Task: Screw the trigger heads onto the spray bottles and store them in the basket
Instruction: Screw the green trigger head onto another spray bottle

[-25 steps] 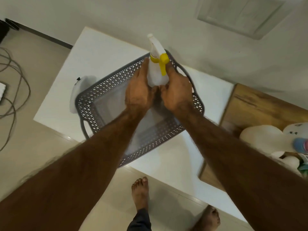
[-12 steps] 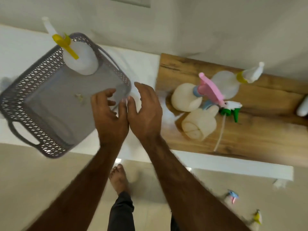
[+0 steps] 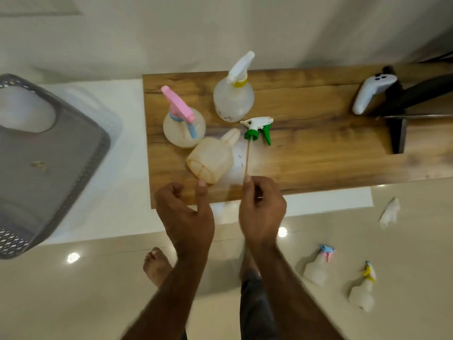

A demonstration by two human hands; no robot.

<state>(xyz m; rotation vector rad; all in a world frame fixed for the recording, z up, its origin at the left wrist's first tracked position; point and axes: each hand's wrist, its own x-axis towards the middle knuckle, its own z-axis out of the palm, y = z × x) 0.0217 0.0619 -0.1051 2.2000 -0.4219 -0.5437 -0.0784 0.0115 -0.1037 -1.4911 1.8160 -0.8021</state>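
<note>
A headless bottle (image 3: pixel 210 158) lies on its side on the wooden board (image 3: pixel 318 148). Beside it lies a loose green and white trigger head (image 3: pixel 258 127), its dip tube pointing toward me. Two bottles stand behind with heads on: one pink-triggered (image 3: pixel 183 128), one white with a yellow collar (image 3: pixel 232 99). My left hand (image 3: pixel 186 214) hovers open, its index fingertip near the lying bottle's base. My right hand (image 3: pixel 261 209) is loosely curled, its fingertip at the tube's end. The grey basket (image 3: pixel 103 143) at the left holds one bottle (image 3: pixel 24 111).
The board rests on a white table (image 3: pixel 127 148) against the wall. A white handle-shaped object (image 3: pixel 370 92) and a black stand sit at the board's right end. On the floor are two more spray bottles (image 3: pixel 318 266) (image 3: pixel 362 288), a crumpled paper (image 3: pixel 389 212) and my feet.
Both hands let go of the yellow-triggered bottle in the basket and moved right to the board. The view swung right with them; my hands now reach the lying bottle and loose head.
</note>
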